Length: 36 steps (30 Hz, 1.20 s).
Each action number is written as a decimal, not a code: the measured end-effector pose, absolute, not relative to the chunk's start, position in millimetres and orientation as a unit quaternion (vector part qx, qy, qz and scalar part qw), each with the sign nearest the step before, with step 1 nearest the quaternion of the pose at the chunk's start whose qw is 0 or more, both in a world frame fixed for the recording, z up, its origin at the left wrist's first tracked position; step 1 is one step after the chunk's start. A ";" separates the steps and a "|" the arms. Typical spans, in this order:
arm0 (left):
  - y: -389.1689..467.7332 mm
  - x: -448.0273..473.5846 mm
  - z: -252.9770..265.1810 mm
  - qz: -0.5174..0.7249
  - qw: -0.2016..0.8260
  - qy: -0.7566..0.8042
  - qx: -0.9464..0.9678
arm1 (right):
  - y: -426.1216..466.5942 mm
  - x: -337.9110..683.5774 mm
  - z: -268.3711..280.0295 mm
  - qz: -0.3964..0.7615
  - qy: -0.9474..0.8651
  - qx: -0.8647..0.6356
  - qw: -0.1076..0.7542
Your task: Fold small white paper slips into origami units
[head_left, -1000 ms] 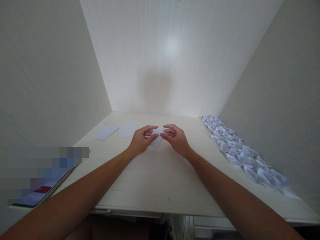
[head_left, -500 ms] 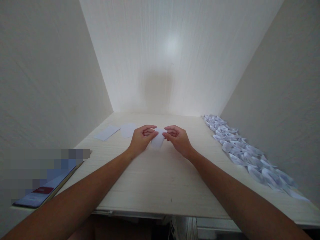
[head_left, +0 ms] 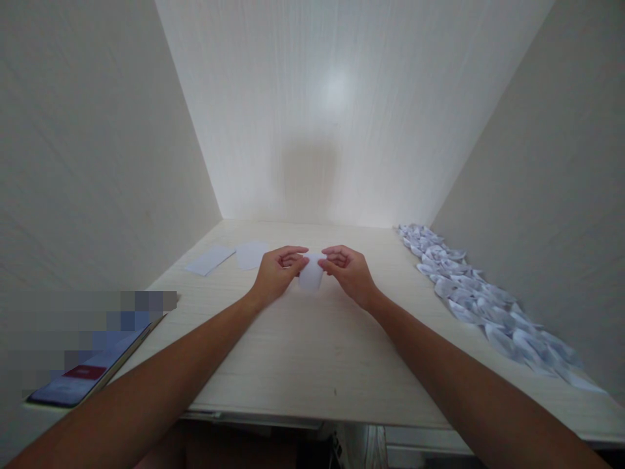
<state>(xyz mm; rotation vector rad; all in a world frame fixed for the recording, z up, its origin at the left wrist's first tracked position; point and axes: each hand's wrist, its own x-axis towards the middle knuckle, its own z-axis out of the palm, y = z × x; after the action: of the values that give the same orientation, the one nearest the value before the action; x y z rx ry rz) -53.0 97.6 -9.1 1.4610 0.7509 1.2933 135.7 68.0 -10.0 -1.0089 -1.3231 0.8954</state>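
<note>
A small white piece of paper point(head_left: 310, 275) is held up between my two hands over the middle of the table. My left hand point(head_left: 278, 270) pinches its left edge between thumb and fingers. On the opposite edge, my right hand point(head_left: 346, 268) has the same kind of pinch. The lower part of the paper hangs toward me. Just left of my left hand lie a flat white sheet point(head_left: 250, 254) and, beside it, another white paper sheet point(head_left: 209, 260).
A long heap of folded white paper pieces point(head_left: 469, 293) runs along the right wall. At the left edge lies a phone point(head_left: 73, 384), partly pixelated. The pale wooden table point(head_left: 312, 365) is walled at the back and both sides.
The paper between my hands has turned slightly and now hangs straighter. My hands have barely moved, and both keep their pinch.
</note>
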 end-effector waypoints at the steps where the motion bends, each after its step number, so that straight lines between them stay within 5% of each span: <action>1: 97.1 -52.9 -8.4 0.534 0.502 0.311 0.605 | 68.0 135.9 -9.8 0.385 -0.567 -0.433 0.586; 36: 94.3 -55.3 -5.7 0.518 0.504 0.320 0.613 | 67.8 135.6 -9.3 0.381 -0.564 -0.439 0.586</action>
<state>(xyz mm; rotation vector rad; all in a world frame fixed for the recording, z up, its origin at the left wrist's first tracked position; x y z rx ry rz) -55.3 94.3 -5.7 1.4798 0.7737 1.2499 135.6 67.8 -9.3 -1.0236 -1.3155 0.8893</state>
